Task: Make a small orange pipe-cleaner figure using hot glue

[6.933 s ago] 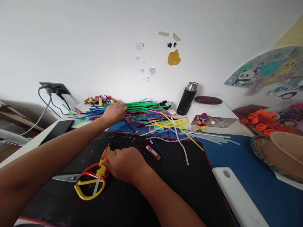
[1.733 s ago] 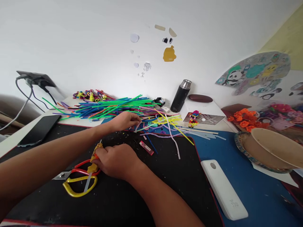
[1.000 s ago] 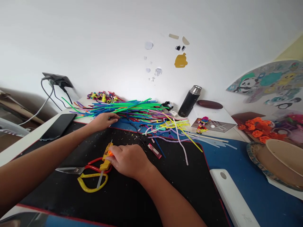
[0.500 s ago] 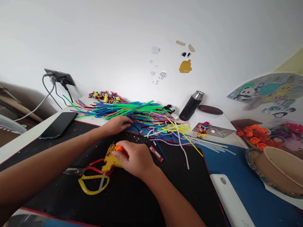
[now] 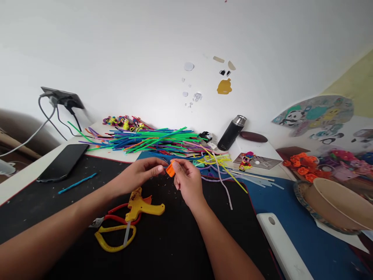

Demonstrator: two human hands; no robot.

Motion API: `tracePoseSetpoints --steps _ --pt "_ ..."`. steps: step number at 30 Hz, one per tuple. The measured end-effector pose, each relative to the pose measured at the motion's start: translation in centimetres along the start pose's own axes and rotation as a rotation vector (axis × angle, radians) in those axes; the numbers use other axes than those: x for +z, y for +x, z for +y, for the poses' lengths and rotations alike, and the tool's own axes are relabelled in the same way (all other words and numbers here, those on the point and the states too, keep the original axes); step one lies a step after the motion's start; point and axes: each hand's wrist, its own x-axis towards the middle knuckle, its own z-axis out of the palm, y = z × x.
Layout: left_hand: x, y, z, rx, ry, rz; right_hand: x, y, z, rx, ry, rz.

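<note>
My right hand (image 5: pixel 189 181) pinches a small orange piece (image 5: pixel 171 169), which looks like folded fuzzy pipe cleaner, between thumb and fingers above the black mat. Just left of it is my left hand (image 5: pixel 145 173), its thumb and fingers stretched toward the piece with nothing visible between them. Below the hands a yellow glue gun (image 5: pixel 145 207) lies on the mat, a clear glue stick out of its back end. Scissors with a yellow handle (image 5: pixel 112 249) and a red-handled cutting tool (image 5: pixel 116 217) lie beside the gun. A short blue twisted pipe cleaner (image 5: pixel 77 183) rests farther left.
A heap of coloured pipe cleaners (image 5: pixel 151 139) spreads along the wall. A black phone (image 5: pixel 62 163) lies at left. A black flask (image 5: pixel 231 134) leans at the back, near a small colourful figure (image 5: pixel 246 160). At right are a white bar-shaped object (image 5: pixel 282 247) and a tan dish (image 5: pixel 335 202).
Both hands have come together over the mat, and my right hand has lifted the orange piece away from the glue gun. A blue pipe cleaner now shows on the mat at left.
</note>
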Motion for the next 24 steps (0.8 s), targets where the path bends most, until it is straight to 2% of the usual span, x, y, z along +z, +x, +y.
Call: tracePoseSetpoints --steps 3,6,11,15,19,24 --pt "1.3 -0.3 0.7 0.024 0.051 -0.047 -0.4 0.4 -0.1 -0.005 0.044 0.039" --pt "2.0 -0.3 1.2 0.049 0.102 -0.015 -0.4 0.4 -0.1 0.015 0.06 0.041" --pt "2.1 -0.2 2.0 0.068 0.249 0.021 0.1 0.1 0.2 0.046 0.07 0.012" --pt "1.9 0.0 2.5 0.074 0.298 -0.022 0.2 0.1 0.5 0.047 0.067 -0.001" --pt "2.1 0.4 2.2 0.061 0.297 -0.05 0.0 0.2 0.3 0.045 0.056 0.015" --pt "2.0 0.8 1.0 0.033 0.184 -0.05 -0.1 0.2 -0.1 0.069 0.061 0.004"
